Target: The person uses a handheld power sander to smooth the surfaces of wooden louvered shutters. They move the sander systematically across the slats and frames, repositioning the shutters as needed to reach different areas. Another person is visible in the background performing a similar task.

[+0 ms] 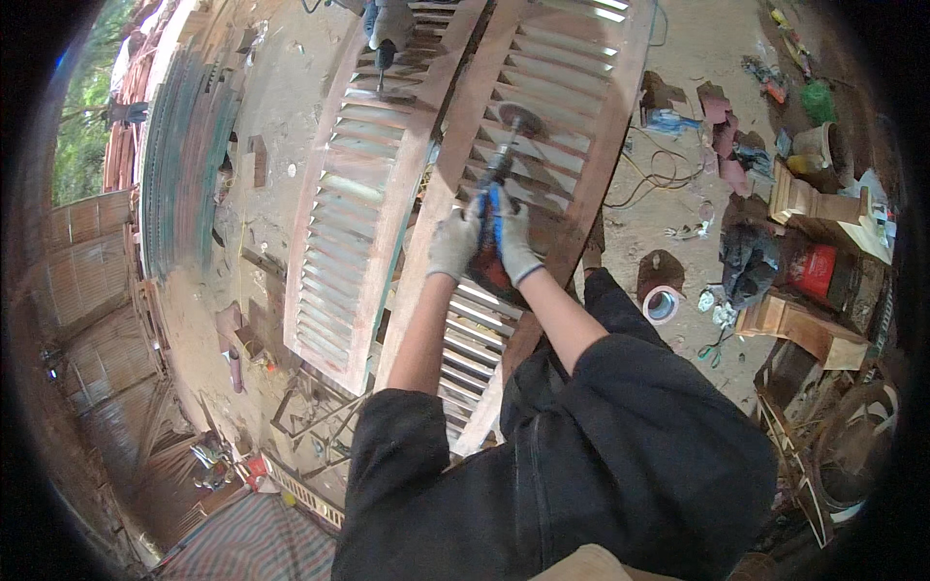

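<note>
Both my hands wear pale work gloves and are wrapped round a blue-and-dark power tool (498,163) with a long metal neck. A round sanding disc (520,120) at its far end is over the slats of a louvered wooden shutter (544,145); whether it touches them I cannot tell. My left hand (453,242) grips the tool's left side, and my right hand (516,244) closes round its right side. Beside it on the left lies a second louvered shutter (320,290). Over that one's far end, a co-worker's gloved hand (390,27) holds a similar tool.
A stack of greenish slatted panels (184,165) is at the far left. On the right floor are a cable (661,179), a roll of tape (662,304), scissors (714,349), a black plastic bag (749,254), a bucket (817,155) and pieces of wood (809,327).
</note>
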The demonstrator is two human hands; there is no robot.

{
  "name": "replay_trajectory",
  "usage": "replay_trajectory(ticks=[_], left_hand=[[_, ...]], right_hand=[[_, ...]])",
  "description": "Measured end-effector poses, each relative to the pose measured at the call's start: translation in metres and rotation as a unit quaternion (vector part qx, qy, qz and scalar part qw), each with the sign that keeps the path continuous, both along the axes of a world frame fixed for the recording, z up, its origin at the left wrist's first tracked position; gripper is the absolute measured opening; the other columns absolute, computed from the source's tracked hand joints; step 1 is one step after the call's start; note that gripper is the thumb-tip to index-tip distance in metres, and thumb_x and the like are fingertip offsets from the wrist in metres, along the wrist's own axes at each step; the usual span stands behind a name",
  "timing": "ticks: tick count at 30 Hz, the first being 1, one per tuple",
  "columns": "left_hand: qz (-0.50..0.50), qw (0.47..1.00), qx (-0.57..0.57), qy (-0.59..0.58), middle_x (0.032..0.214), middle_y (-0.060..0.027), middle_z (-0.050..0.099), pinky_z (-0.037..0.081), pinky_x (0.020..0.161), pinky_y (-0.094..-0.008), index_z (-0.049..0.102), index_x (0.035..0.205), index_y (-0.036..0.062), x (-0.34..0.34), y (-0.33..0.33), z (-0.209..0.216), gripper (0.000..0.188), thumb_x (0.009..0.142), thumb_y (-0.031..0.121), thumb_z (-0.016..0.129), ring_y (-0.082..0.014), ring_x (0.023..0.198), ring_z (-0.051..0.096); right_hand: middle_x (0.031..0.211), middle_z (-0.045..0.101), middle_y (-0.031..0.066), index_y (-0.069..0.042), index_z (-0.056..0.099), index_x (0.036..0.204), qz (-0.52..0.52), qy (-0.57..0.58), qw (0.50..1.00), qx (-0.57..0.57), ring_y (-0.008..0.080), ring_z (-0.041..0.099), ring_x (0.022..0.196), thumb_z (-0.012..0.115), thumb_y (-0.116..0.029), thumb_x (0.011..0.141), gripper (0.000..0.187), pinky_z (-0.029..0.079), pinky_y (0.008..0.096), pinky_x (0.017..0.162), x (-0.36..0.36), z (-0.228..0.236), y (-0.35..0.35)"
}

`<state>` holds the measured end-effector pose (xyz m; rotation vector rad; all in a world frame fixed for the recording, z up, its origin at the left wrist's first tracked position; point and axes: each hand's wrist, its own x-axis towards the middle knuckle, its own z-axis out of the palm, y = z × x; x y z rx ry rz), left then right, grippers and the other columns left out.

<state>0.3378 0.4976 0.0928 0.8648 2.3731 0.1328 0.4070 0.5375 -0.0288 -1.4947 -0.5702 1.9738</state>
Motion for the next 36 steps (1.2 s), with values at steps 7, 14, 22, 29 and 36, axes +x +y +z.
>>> replay_trajectory(ticks=[7,14,22,29,36], left_hand=[[0.009,0.997,0.069,-0.031,0.099,-0.026,0.061,0.043,0.085,-0.0484,0.06,0.097,0.0033,0.061,0.016,-0.012,0.056,0.091,0.053,0.036,-0.0428,0.097,0.057],[0.018,0.996,0.085,-0.035,0.093,-0.0262,0.062,0.045,0.079,-0.0487,0.062,0.092,0.0024,0.058,0.03,0.003,0.057,0.089,0.054,0.04,-0.0427,0.092,0.059],[0.024,0.997,0.076,-0.005,0.091,-0.026,0.062,0.046,0.077,-0.0499,0.061,0.092,0.0027,0.062,0.021,0.005,0.057,0.088,0.056,0.04,-0.0424,0.091,0.059],[0.051,0.999,-0.004,-0.011,0.097,-0.0257,0.062,0.044,0.083,-0.0486,0.062,0.095,0.0028,0.062,0.017,0.037,0.061,0.088,0.059,0.038,-0.041,0.095,0.059],[0.081,0.995,0.048,-0.035,0.098,-0.0262,0.063,0.045,0.085,-0.0456,0.065,0.095,0.0035,0.047,0.005,0.019,0.061,0.087,0.059,0.039,-0.0393,0.097,0.06]], right_hand=[[0.091,0.06,0.004,0.001,0.059,0.095,-0.046,0.046,0.993,0.099,0.0147,0.056,0.078,0.067,-0.042,0.08,0.047,0.047,0.0268,0.07,0.072,0.017,0.024],[0.093,0.059,0.0046,-0.002,0.058,0.1,-0.044,-0.012,0.993,0.108,0.0132,0.054,0.081,0.068,-0.046,0.079,0.05,0.045,0.0275,0.072,0.076,0.024,0.03],[0.087,0.062,0.0043,-0.001,0.061,0.096,-0.048,-0.04,0.994,0.09,0.0109,0.057,0.071,0.067,-0.043,0.081,0.045,0.046,0.0246,0.066,0.069,0.047,0.026],[0.085,0.062,0.0037,-0.002,0.062,0.093,-0.05,0.142,0.988,-0.016,0.0114,0.058,0.07,0.066,-0.04,0.082,0.04,0.048,0.0257,0.065,0.067,0.083,0.019],[0.096,0.061,0.0049,-0.005,0.058,0.102,0.001,0.181,0.983,-0.008,0.015,0.059,0.083,0.058,-0.042,0.087,0.04,0.049,0.0297,0.075,0.052,0.004,0.014]])
